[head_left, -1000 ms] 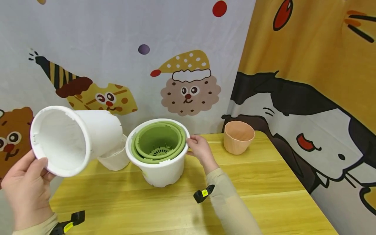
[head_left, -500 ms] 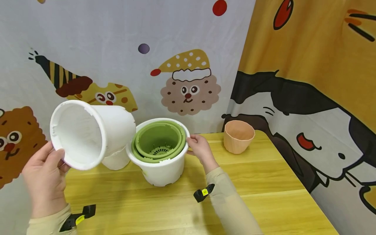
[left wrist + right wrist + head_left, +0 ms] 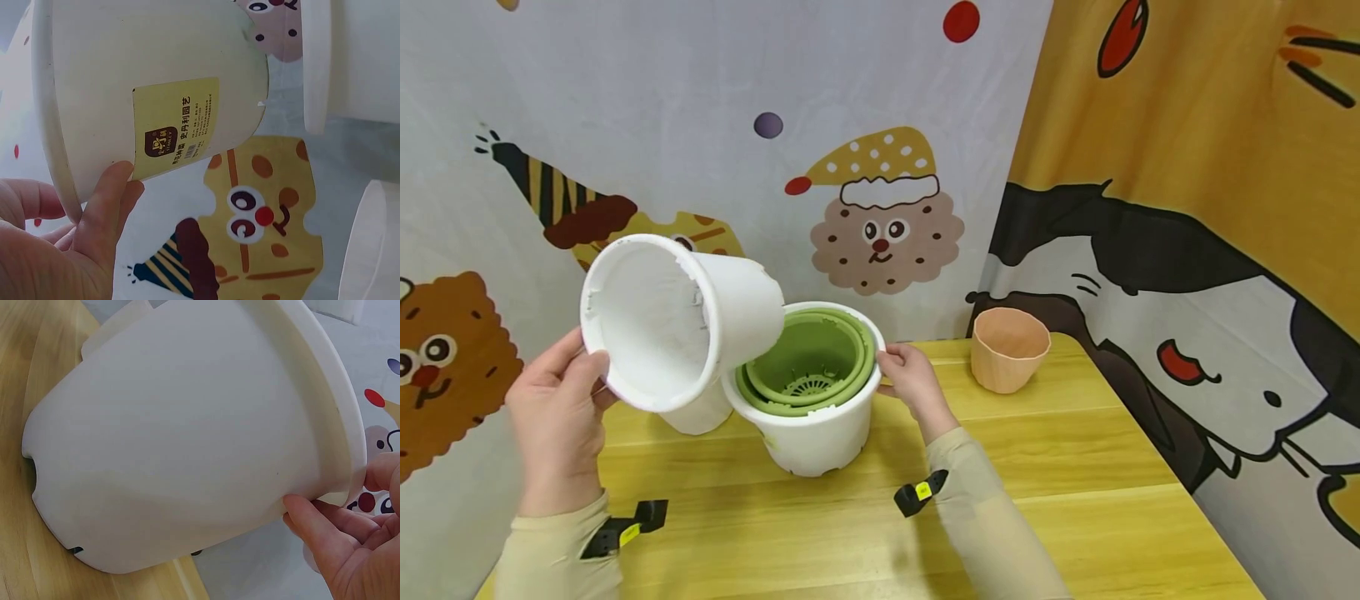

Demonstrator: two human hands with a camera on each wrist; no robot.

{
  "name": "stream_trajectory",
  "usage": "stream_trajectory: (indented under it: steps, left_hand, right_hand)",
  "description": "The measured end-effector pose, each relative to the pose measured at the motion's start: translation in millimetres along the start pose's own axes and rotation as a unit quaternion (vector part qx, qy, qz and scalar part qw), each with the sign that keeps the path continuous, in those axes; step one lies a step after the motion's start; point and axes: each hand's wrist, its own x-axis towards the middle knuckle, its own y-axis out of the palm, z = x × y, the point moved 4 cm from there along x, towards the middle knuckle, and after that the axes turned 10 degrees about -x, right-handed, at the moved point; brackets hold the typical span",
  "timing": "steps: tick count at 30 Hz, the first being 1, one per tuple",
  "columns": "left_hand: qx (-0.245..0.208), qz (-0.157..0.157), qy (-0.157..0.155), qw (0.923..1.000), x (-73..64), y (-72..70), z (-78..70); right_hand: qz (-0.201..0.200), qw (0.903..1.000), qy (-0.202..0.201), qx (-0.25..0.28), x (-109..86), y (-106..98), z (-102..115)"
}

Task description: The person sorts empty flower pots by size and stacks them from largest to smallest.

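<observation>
In the head view my left hand (image 3: 561,421) pinches the rim of a white flowerpot (image 3: 748,304), held tilted in the air with its mouth toward me. A yellow label (image 3: 178,128) shows on its side in the left wrist view. The raised pot's base overlaps the left edge of a nest of pots: two green pots (image 3: 808,354) inside a larger white flowerpot (image 3: 823,442) on the table. My right hand (image 3: 913,385) pinches that larger pot's rim on its right side, fingers under the rim in the right wrist view.
A smaller white pot (image 3: 700,414) stands on the table at left, partly hidden behind the raised one. A peach pot (image 3: 1009,354) stands at the back right of the wooden table (image 3: 1037,483). Printed curtains (image 3: 700,100) hang behind the table.
My left hand has carried the tilted white flowerpot right and slightly up, bringing it over the nested pots' left edge. My right hand has stayed on the larger pot's rim.
</observation>
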Motion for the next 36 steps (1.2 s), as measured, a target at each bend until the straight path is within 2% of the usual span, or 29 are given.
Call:
stream_trajectory:
  steps: [6,12,20,25,31,36]
  left_hand:
    - [0.037,0.019,-0.003,0.9991,0.5,15.1,2.7]
    - [0.039,0.048,-0.004,0.9981,2.6,28.3,7.5]
    - [0.062,0.071,-0.009,0.9956,4.6,41.0,12.9]
    - [0.088,0.089,-0.013,0.9921,4.7,47.4,14.4]
    - [0.137,0.115,-0.009,0.9839,4.7,52.4,15.6]
    - [0.148,0.133,-0.009,0.9799,5.8,55.8,16.8]
  right_hand:
    - [0.002,1.0000,0.002,0.003,0.4,0,0]
    - [-0.001,1.0000,0.001,0.002,0.1,-1,-1]
    - [0.000,1.0000,0.002,0.002,0.0,-1,0]
    - [0.000,1.0000,0.000,0.003,-0.7,-1,1]
    - [-0.003,1.0000,-0.002,0.000,-2.1,-1,2]
    - [-0.004,1.0000,0.000,-0.002,-1.8,0,1]
